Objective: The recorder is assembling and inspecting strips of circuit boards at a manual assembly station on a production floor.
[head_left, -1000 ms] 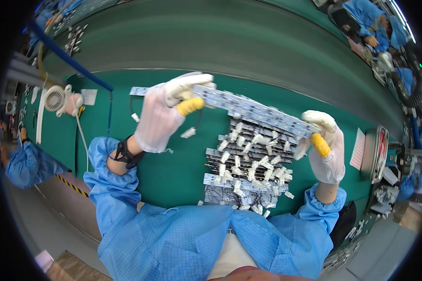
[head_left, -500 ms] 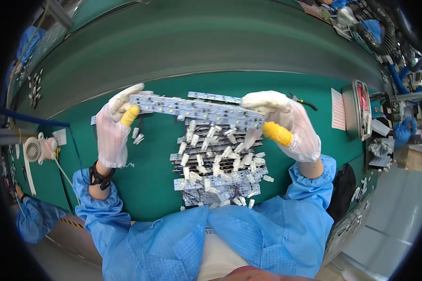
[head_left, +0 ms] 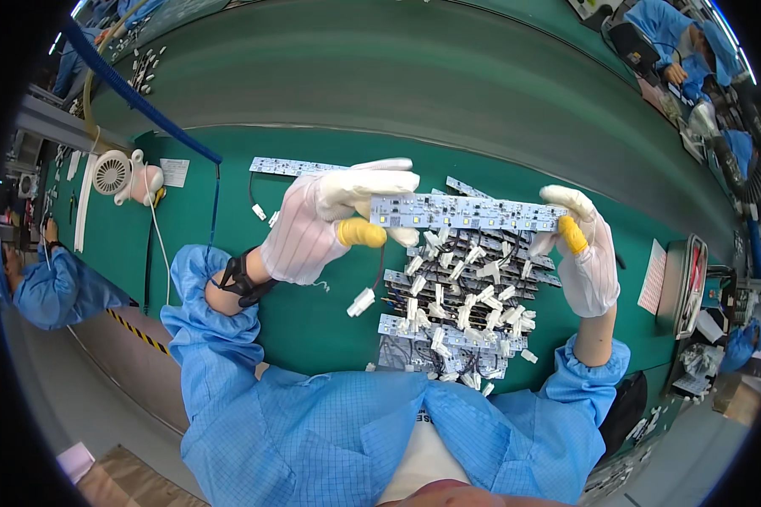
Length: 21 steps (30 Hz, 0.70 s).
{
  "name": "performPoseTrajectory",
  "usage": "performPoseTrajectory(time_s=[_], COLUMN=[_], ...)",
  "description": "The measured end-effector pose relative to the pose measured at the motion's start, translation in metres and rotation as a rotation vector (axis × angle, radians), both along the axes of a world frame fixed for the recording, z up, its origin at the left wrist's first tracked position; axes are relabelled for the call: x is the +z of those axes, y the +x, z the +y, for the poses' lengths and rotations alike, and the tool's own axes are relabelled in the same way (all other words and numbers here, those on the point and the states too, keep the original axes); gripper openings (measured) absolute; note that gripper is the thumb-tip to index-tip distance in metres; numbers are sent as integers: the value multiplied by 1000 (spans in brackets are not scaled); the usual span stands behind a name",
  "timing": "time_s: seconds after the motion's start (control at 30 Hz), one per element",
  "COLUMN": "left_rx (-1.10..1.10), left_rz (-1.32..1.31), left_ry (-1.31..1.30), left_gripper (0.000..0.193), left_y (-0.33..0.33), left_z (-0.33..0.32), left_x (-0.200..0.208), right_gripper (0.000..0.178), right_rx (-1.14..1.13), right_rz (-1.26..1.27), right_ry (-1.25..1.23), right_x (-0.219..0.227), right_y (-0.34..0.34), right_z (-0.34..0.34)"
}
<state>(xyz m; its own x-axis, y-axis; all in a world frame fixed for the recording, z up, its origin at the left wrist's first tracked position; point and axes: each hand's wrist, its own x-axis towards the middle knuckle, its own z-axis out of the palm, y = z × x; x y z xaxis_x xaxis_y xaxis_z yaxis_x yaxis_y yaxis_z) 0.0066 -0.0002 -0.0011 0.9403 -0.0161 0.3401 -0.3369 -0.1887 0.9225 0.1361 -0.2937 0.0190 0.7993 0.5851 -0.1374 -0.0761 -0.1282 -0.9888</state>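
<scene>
A long white LED circuit board [head_left: 465, 213] is held up nearly level between my two gloved hands, its components facing me. My left hand [head_left: 313, 220] pinches its left end, the yellow-covered thumb in front and the fingers behind. At the other end, my right hand [head_left: 590, 262] grips the board, also with a yellow-covered thumb or finger in front. Below my left hand a white connector plug [head_left: 361, 302] dangles on a dark lead. Under the held board lies a pile of similar boards [head_left: 448, 338] with many white plugs and dark wires.
Another LED board [head_left: 292, 166] lies beyond my left hand on the green work mat [head_left: 313, 338]. A small fan [head_left: 127, 177] and a blue coiled hose [head_left: 161, 118] are at left. A metal tin [head_left: 692, 287] stands at right by a printed sheet [head_left: 653, 277]. Other people work nearby.
The held board has gone from slanting down to the right to almost level. The view has shifted, so the pile appears farther right. A hanging plug now shows below my left hand.
</scene>
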Motion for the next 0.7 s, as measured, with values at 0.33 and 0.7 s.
performPoseTrajectory(time_s=[0.33, 0.7], left_rx=[189, 193], left_rz=[22, 228], left_ry=[396, 346], left_gripper=[34, 31], left_y=[16, 7], left_z=[8, 20], left_x=[-10, -8], right_gripper=[67, 51], right_rx=[141, 282], right_rz=[10, 425], right_ry=[163, 445], right_x=[8, -9], right_y=[-1, 4], right_z=[-15, -21])
